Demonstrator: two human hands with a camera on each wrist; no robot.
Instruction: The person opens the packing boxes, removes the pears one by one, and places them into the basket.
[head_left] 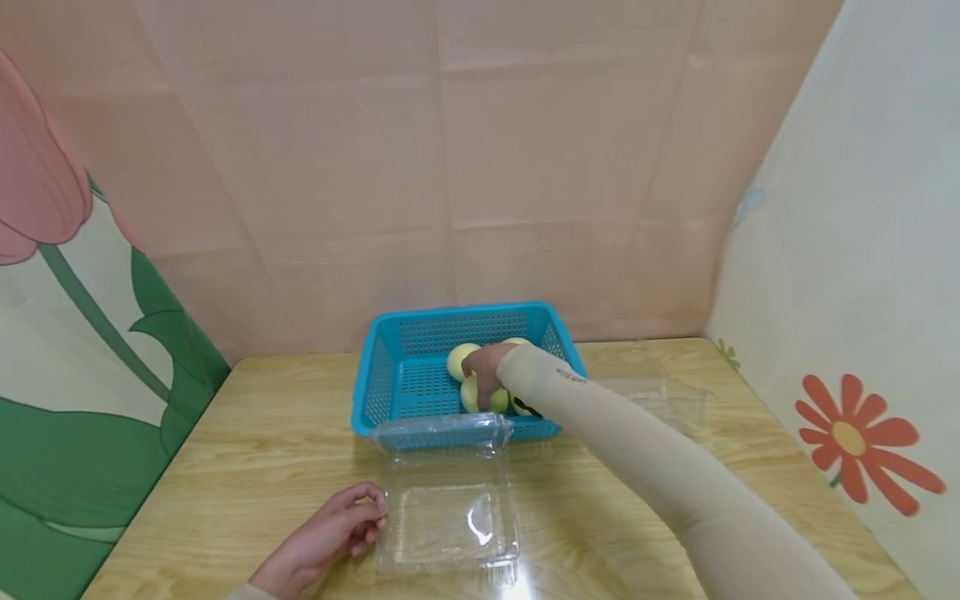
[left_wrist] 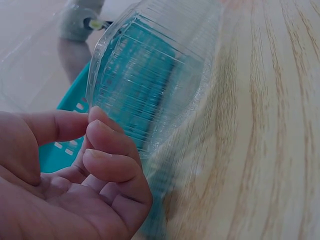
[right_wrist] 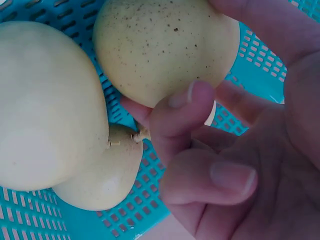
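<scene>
My left hand [head_left: 335, 532] pinches the left edge of a clear plastic clamshell box [head_left: 446, 521] between thumb and forefinger, its other fingers loosely curled. The box lies open on the table, its raised flap against the front of a blue basket [head_left: 363, 375]. Inside that basket, toward its right side, my right hand [head_left: 487, 367] grips a speckled pale yellow pear [right_wrist: 165, 50], thumb on one side and fingers under the other. More pears [right_wrist: 47, 105] sit beside it, one with its stem showing. The forearm covers part of the basket's right end.
Another clear plastic box [head_left: 660, 396] stands on the wooden table [head_left: 247, 467] right of the basket, partly behind the right forearm. A pinkish cloth [head_left: 300, 167] hangs along the back, and flower-printed panels [head_left: 847, 208] rise at both sides.
</scene>
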